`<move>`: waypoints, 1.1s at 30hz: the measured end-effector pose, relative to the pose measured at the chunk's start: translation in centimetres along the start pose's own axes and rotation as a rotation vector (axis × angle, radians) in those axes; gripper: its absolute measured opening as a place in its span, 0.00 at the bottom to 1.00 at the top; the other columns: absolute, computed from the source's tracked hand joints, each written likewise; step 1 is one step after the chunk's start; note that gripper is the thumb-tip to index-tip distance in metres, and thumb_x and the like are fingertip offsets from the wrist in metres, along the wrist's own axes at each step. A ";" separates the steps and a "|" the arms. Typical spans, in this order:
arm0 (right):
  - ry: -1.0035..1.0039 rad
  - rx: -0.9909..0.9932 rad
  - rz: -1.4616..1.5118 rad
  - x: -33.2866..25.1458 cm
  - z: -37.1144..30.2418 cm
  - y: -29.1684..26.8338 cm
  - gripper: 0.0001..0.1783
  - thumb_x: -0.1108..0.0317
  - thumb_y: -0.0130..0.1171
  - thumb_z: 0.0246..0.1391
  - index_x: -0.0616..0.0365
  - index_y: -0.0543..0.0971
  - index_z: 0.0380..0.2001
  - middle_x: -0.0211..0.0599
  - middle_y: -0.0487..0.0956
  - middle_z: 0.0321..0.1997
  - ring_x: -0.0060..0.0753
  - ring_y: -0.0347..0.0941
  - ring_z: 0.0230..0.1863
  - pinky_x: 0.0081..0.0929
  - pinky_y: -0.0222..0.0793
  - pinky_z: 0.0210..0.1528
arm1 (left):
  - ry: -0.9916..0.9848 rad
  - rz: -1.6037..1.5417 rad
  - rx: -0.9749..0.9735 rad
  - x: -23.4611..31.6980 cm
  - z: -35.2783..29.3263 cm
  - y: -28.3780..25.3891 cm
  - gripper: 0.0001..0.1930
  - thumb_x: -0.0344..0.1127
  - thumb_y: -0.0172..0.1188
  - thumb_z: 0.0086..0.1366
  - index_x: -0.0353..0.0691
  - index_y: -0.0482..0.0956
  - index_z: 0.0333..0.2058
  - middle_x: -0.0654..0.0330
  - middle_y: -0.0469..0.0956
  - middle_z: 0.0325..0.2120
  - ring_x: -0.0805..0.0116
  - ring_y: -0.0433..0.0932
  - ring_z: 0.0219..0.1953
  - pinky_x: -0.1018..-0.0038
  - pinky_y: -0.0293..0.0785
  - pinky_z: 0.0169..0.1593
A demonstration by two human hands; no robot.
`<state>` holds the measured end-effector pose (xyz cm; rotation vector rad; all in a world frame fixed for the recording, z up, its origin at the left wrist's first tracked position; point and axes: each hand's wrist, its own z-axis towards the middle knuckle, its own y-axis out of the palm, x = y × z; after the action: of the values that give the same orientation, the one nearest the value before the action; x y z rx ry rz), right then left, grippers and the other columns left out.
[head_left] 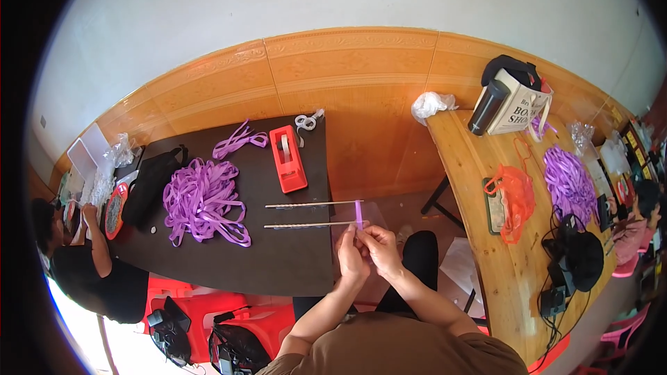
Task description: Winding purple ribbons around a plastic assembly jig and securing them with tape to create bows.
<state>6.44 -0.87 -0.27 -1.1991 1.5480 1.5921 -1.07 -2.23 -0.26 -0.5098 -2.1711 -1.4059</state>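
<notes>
My left hand (353, 255) and my right hand (381, 246) are close together just off the right edge of the dark table (271, 271). Both are closed, fingertips pinching the lower end of a short purple ribbon (358, 212). The ribbon runs across the right-hand ends of two thin, parallel sticks, a far stick (313, 204) and a near stick (306, 226), which jut past the table edge. A tangled heap of purple ribbon (205, 201) lies left of the sticks. Behind them stands a red tape dispenser (288, 167). My fingers hide the ribbon's end.
White-handled scissors (306, 122), a small ribbon bunch (240, 140) and a black bag (154, 184) are on the dark table. A wooden table (479, 264) to the right bears a tote bag, dark bottle, red plastic bag and ribbon heap. A person (90, 264) works at far left.
</notes>
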 end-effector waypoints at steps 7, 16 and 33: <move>0.039 0.022 0.054 -1.2 -0.2 0.7 0.07 0.71 0.56 0.55 0.59 0.77 0.23 0.27 0.74 0.19 0.12 0.64 0.17 0.09 0.58 0.19 | -0.001 -0.112 0.003 1.0 -1.3 1.6 0.21 0.49 0.43 0.67 0.35 0.72 0.40 0.56 0.75 0.38 0.73 0.71 0.34 0.82 0.67 0.36; 0.050 0.090 0.033 -3.6 -1.8 1.3 0.12 0.65 0.55 0.57 0.60 0.77 0.23 0.28 0.74 0.18 0.13 0.64 0.16 0.10 0.58 0.18 | -0.272 -0.132 -0.168 3.8 -2.1 1.8 0.29 0.56 0.39 0.66 0.32 0.72 0.43 0.58 0.73 0.33 0.68 0.70 0.34 0.76 0.66 0.38; 0.286 -0.129 -0.365 -8.1 11.7 11.7 0.11 0.61 0.60 0.50 0.58 0.77 0.26 0.27 0.75 0.24 0.18 0.68 0.23 0.18 0.60 0.24 | -0.385 -0.355 -0.076 5.7 -3.3 3.2 0.36 0.55 0.42 0.65 0.28 0.50 0.59 0.47 0.57 0.57 0.56 0.57 0.60 0.63 0.50 0.62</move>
<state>-2.91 10.37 10.94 -1.7314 1.3069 1.3375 -3.19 -3.77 6.62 -0.4688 -2.6236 -1.6938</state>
